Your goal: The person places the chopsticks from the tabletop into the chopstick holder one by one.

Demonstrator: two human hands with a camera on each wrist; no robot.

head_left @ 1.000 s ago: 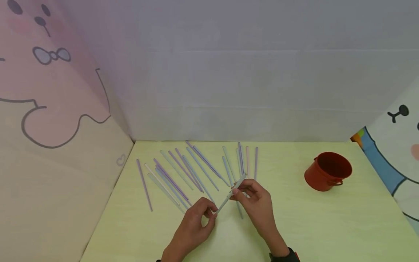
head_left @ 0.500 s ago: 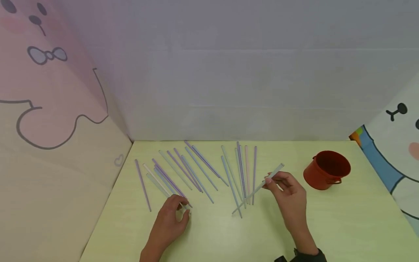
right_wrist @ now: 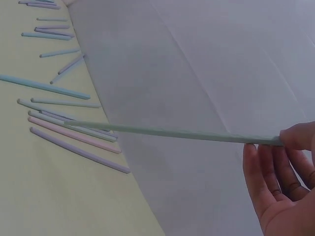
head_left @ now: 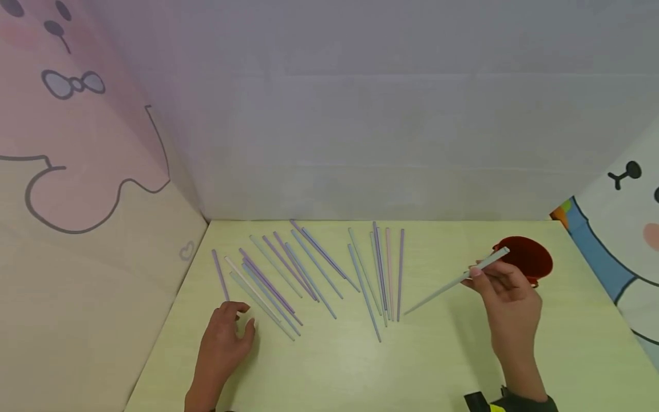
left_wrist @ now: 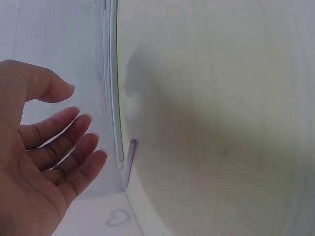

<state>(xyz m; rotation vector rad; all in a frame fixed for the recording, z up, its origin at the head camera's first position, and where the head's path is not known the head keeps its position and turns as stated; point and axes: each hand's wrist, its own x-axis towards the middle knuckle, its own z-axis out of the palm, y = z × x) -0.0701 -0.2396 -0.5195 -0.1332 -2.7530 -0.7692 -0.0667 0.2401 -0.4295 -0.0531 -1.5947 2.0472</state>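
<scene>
Lying on the yellow table (head_left: 340,372) (pale wall (head_left: 360,114) behind) are pastel sticks (head_left: 317,265).

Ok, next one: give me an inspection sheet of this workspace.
Surface: pale yellow-green table, with shadows of both hands on it.
Job's things: a pale green stick, held above the table; other sticks, mostly purple, blue and green, lying spread in two loose groups; a red bucket on the right, partly hidden by the right hand.
Clutter: nothing seen.
Hands: right hand pinches the pale green stick near one end; left hand holds nothing and, in the head view, hides the near end of the leftmost purple stick.
Cables: nothing seen.
Surroundings: plain back wall; cartoon figures on both side walls; dark cuff at the right wrist.
</scene>
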